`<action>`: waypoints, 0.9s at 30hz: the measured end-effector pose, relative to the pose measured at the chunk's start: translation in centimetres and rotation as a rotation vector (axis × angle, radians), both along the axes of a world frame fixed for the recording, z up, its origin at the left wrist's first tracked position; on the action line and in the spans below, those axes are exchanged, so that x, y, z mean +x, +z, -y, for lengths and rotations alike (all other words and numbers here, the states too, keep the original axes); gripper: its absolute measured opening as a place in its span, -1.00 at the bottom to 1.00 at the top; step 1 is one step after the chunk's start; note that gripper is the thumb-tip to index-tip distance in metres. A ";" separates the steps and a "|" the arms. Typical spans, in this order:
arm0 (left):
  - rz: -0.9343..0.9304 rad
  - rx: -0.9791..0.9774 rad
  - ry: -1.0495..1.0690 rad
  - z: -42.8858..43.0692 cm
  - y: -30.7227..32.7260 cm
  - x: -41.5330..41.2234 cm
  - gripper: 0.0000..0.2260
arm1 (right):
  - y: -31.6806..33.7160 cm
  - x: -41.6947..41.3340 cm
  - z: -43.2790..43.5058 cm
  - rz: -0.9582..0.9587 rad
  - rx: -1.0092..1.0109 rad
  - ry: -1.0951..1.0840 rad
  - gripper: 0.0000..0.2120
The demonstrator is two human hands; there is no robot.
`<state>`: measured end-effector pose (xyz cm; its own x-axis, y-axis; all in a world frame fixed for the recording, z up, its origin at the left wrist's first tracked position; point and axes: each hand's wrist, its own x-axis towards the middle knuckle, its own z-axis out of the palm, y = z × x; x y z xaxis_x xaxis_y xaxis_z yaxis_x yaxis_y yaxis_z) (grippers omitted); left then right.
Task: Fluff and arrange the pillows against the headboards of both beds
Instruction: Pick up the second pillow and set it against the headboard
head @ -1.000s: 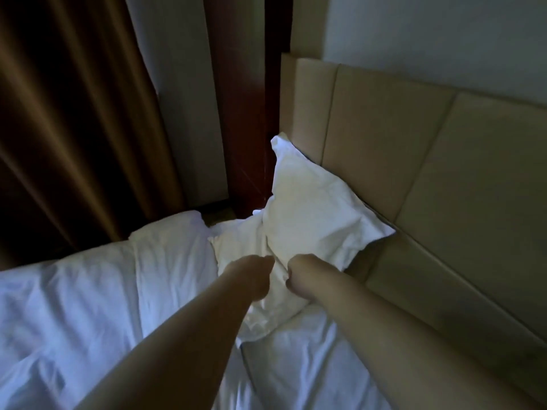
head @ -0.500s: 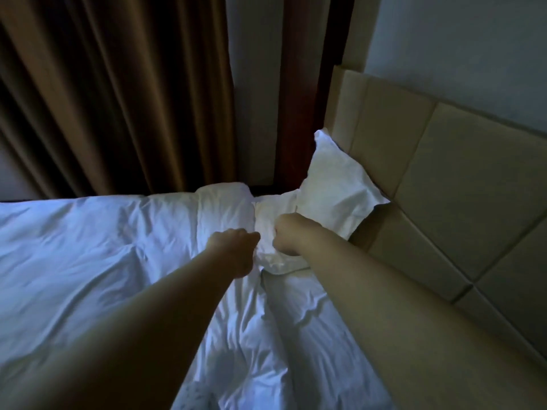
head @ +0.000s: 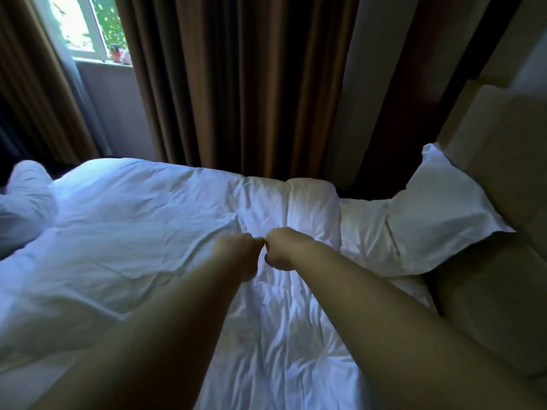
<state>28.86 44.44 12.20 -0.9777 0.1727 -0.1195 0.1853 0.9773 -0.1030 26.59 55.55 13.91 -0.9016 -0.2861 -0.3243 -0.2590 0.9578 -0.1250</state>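
Both hands are curled into fists, knuckles nearly touching, low over the white duvet (head: 142,247). The left hand (head: 238,254) and the right hand (head: 281,250) each have their grip drawn together, but whether any cloth is pinched inside is not visible from this angle; they may be bunching a fold of the cover or holding nothing.

To the right of the fists, well apart from them, one white pillow (head: 438,214) stands propped at a slant against the padded headboard (head: 503,149), its upper corner pointing up and its lower edge on the bed. A second, flatter white cushion or folded piece (head: 364,229) lies just beside it, touching it.

Behind the bed hang brown curtains (head: 236,84), with a window (head: 85,25) at the far left.

As a judgement: this bed's pillow looks placed though a little crooked, the flat piece beside it may need standing up, and the other bed is out of view, so its pillows remain to be done.
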 end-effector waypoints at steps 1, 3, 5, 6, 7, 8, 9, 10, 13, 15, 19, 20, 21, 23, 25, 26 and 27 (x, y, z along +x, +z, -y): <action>0.000 0.007 0.012 1.9 -0.1 0.6 -0.64 | -0.1 0.5 1.9 -0.006 -0.010 0.005 -0.97; 0.000 0.033 0.032 6.0 -0.2 1.8 -0.62 | -0.6 1.5 6.2 -0.003 -0.037 -0.004 -0.92; 0.005 0.048 0.036 10.2 -0.3 3.4 -0.59 | -1.1 2.6 10.9 0.033 -0.052 -0.029 -0.81; 0.020 0.053 0.035 12.4 -0.4 4.3 -0.59 | -1.5 3.3 13.2 0.056 -0.054 -0.034 -0.80; 0.037 0.064 0.042 14.8 -0.8 5.1 -0.59 | -1.9 4.0 15.6 0.067 -0.059 -0.028 -0.85; 0.059 0.072 0.053 17.3 -1.2 6.0 -0.61 | -2.3 4.8 17.9 0.072 -0.068 -0.022 -0.90; 0.084 0.077 0.067 19.6 -1.8 6.8 -0.62 | -2.8 5.7 20.2 0.077 -0.078 -0.019 -0.92; 0.106 0.076 0.085 22.0 -2.3 7.7 -0.62 | -3.2 6.5 22.4 0.085 -0.088 -0.016 -0.89; 0.115 0.057 0.127 27.4 -3.7 9.4 -0.57 | -4.0 8.3 28.3 0.106 -0.101 -0.003 -0.80; 0.123 0.060 0.146 29.5 -4.3 9.9 -0.55 | -3.7 8.9 31.0 0.101 -0.102 -0.002 -0.79; 0.093 0.090 0.117 31.7 -4.3 8.7 -0.66 | -2.9 7.9 32.5 0.050 -0.058 -0.040 -0.84; 0.092 0.095 0.108 32.0 -4.1 8.1 -0.69 | -2.7 7.4 32.2 0.045 -0.047 -0.052 -0.85; 0.093 0.103 0.102 32.3 -3.9 7.4 -0.71 | -2.5 6.9 31.8 0.041 -0.038 -0.061 -0.86; 0.100 0.109 0.097 32.5 -3.7 5.8 -0.72 | -2.2 5.6 30.8 0.028 -0.011 -0.082 -0.87; 0.115 0.101 0.086 32.4 -3.7 3.7 -0.73 | -2.3 3.8 29.8 0.030 0.003 -0.113 -0.88; 0.126 0.098 0.081 32.3 -3.8 2.6 -0.73 | -2.6 2.9 29.3 0.036 0.003 -0.128 -0.88; 0.136 0.097 0.074 32.0 -4.0 1.4 -0.74 | -2.9 1.8 28.9 0.043 -0.001 -0.143 -0.89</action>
<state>30.25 12.41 8.21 -0.9641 0.1180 -0.2381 0.1181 0.9929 0.0139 28.39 26.68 11.05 -0.9184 -0.1563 -0.3635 -0.1146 0.9844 -0.1339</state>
